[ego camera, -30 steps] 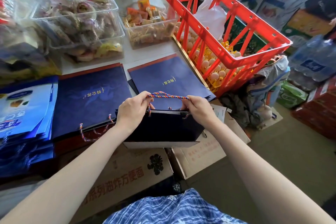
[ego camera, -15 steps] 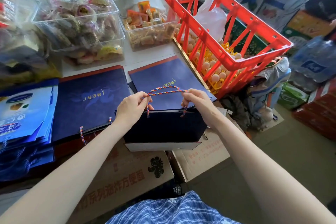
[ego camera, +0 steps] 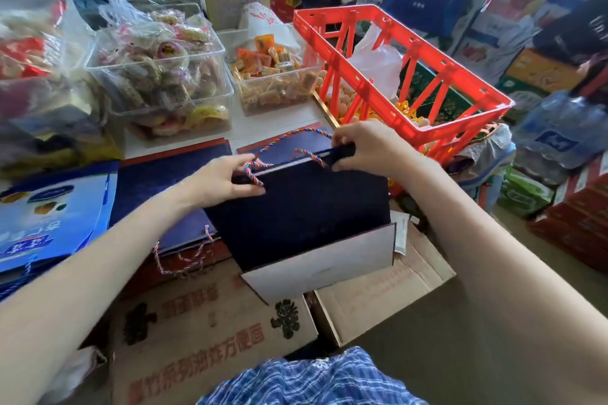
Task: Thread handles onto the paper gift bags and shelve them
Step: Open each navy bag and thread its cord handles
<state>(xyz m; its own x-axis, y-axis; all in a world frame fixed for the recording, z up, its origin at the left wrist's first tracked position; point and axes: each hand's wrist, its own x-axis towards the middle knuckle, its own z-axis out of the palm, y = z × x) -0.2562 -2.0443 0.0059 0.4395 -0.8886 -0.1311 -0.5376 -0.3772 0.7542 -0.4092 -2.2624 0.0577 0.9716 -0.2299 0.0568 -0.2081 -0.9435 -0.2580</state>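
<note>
hands (ego camera: 227, 179) (ego camera: 368, 148) at navy gift bag (ego camera: 302, 210) top edge corners

navy gift bag (ego camera: 302, 210), multicoloured twisted handle (ego camera: 296, 136), orange-red crate (ego camera: 427, 128)

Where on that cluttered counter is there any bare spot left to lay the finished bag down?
A bare white strip of counter lies between the clear snack tubs and the flat navy bags. The open cardboard flap below the held bag is also free. Left is crowded with blue bags; right, the red crate.
</note>
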